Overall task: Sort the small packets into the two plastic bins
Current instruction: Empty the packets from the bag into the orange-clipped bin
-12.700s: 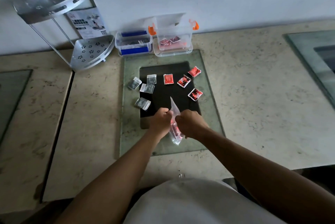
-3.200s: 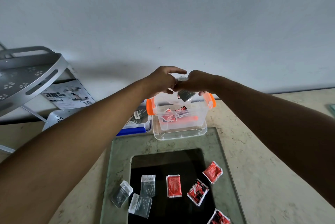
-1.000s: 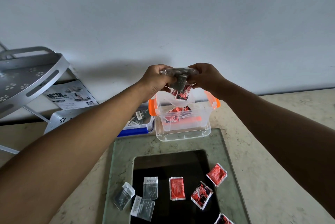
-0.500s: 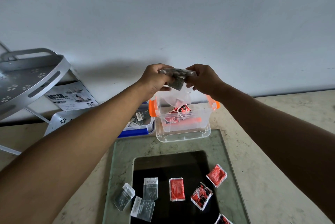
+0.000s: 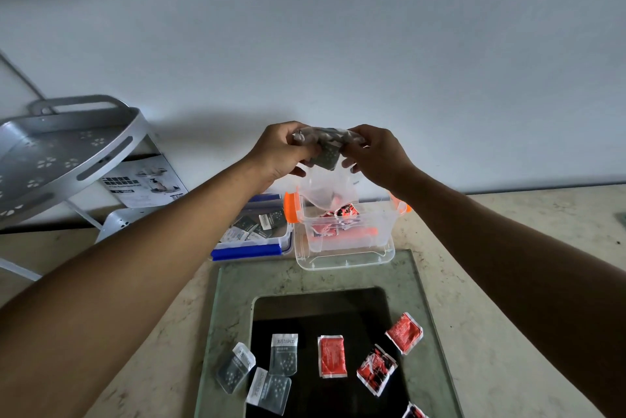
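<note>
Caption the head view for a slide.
Both hands, left hand and right hand, hold a clear bag above the orange-latched bin.

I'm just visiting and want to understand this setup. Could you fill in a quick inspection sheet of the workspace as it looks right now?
Surface: marbled countertop with a glass slab holding a dark panel.
Job's things: orange-latched bin holds red packets; blue-latched bin holds grey packets. On the slab lie three grey packets and four red packets, one cut off by the picture's edge.
Clutter: metal corner shelf and a printed card.
Hands: left hand and right hand both grip a clear plastic bag, upturned above the orange-latched bin.
Cables: nothing seen.
Surroundings: plain wall; dark object at top left.
</note>
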